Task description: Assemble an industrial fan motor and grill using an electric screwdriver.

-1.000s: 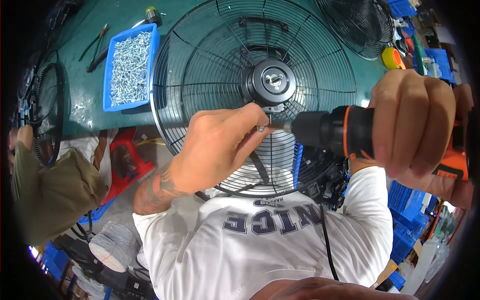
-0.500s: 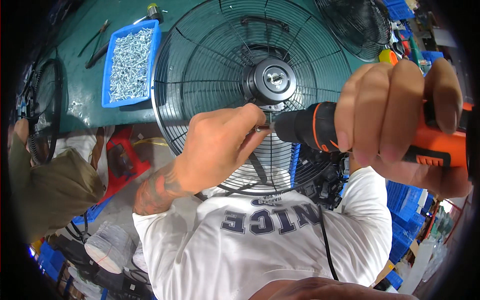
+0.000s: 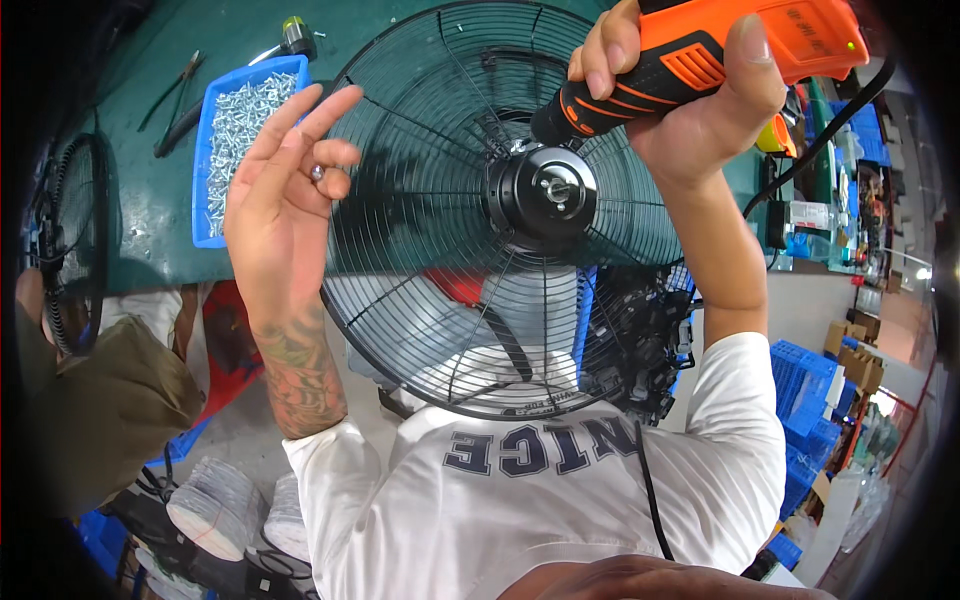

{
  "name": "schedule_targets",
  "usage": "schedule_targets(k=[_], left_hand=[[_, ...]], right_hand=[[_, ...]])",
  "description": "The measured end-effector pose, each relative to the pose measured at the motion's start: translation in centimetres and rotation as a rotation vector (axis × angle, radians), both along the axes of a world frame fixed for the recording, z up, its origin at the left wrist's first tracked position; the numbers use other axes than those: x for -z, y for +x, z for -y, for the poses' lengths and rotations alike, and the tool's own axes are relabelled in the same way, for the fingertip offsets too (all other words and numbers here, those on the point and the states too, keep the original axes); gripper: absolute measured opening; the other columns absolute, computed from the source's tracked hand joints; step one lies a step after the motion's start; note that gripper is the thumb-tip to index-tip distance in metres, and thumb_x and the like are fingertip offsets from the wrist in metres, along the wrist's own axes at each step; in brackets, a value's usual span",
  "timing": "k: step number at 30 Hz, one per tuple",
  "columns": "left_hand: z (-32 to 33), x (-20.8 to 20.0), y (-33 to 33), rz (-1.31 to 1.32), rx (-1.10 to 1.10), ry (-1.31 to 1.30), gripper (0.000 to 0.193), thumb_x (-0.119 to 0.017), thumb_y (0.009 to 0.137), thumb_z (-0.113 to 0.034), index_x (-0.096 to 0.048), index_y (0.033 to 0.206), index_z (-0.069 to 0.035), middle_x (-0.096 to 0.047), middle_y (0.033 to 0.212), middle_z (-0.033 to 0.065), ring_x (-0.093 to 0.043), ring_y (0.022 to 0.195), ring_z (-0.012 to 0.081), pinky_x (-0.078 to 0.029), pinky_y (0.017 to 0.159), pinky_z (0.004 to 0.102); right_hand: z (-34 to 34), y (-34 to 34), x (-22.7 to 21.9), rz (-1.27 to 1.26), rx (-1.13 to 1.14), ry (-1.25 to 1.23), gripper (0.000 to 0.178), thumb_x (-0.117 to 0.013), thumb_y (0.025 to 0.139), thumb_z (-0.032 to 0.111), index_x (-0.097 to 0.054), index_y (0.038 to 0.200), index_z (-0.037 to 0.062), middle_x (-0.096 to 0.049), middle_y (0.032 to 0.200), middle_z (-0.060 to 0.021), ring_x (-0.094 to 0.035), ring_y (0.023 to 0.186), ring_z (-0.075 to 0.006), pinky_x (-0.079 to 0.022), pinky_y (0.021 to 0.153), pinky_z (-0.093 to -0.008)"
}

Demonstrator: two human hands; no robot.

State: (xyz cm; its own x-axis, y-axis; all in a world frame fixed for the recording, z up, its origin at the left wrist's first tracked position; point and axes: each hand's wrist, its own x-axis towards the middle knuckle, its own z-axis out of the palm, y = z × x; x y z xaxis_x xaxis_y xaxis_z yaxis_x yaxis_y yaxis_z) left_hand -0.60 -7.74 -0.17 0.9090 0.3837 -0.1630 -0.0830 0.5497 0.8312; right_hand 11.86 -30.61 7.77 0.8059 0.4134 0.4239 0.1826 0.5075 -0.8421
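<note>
My right hand [image 3: 705, 135] is wrapped round an orange and black power screwdriver [image 3: 690, 72]. Its black nose meets the far edge of the round black motor [image 3: 545, 200] in the middle of a black wire fan guard [image 3: 415, 290]; the bit's tip cannot be made out. To the left, my left hand [image 3: 275, 205] is raised in front of a blue tray [image 3: 207, 170] full of screws [image 3: 240, 125]. Its first fingers are stretched out, while the others curl round a small shiny screw [image 3: 317, 172].
Pliers [image 3: 175, 92] and a yellow-black tool [image 3: 296, 36] lie on the green table [image 3: 140, 200] beyond the tray. A black cord [image 3: 830, 135] trails from the screwdriver. At left, another person's sleeve [image 3: 110, 400] is near a second fan guard [image 3: 85, 230]. Blue crates [image 3: 800, 380] stand at right.
My right hand has carried the screwdriver from the motor's near side to its far side. My left hand has left the bit and moved left toward the tray, its first fingers opening out.
</note>
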Motion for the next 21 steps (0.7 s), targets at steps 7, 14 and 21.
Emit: schedule_targets(k=[7, 14, 21], left_hand=[[-0.6, 1.4, -1.0, 0.209, 0.185, -0.132, 0.044, -0.045, 0.104, -0.014, -0.045, 0.138, 0.013, -0.057, 0.085, 0.0109, -0.046, 0.053, 0.0087, -0.034, 0.046, 0.0216], [0.0, 0.9, -1.3, 0.193, 0.055, -0.054, 0.045, -0.045, 0.103, -0.013, -0.044, 0.138, 0.016, -0.067, 0.096, 0.0186, -0.051, 0.055, 0.0095, -0.039, 0.046, 0.0201], [0.7, -0.3, -1.2, 0.111, 0.102, 0.004, 0.042, -0.044, 0.104, -0.013, -0.048, 0.136, 0.014, -0.066, 0.088, 0.0150, -0.047, 0.053, 0.0067, -0.036, 0.046, 0.0191]], right_hand=[[0.2, 0.7, 2.2, -0.098, -0.131, 0.027, 0.066, -0.067, 0.087, 0.059, -0.054, 0.106, -0.0030, -0.060, 0.071, -0.0150, -0.062, 0.058, -0.0251, -0.055, 0.060, -0.0386], [0.5, 0.8, 2.5, -0.135, -0.291, 0.039, 0.071, -0.075, 0.082, 0.059, -0.054, 0.108, -0.0038, -0.062, 0.078, -0.0164, -0.063, 0.068, -0.0269, -0.054, 0.066, -0.0391], [0.3, 0.1, 2.6, -0.067, -0.284, -0.044, 0.076, -0.077, 0.078, 0.063, -0.053, 0.107, -0.0030, -0.061, 0.080, -0.0144, -0.063, 0.072, -0.0243, -0.053, 0.069, -0.0368]])
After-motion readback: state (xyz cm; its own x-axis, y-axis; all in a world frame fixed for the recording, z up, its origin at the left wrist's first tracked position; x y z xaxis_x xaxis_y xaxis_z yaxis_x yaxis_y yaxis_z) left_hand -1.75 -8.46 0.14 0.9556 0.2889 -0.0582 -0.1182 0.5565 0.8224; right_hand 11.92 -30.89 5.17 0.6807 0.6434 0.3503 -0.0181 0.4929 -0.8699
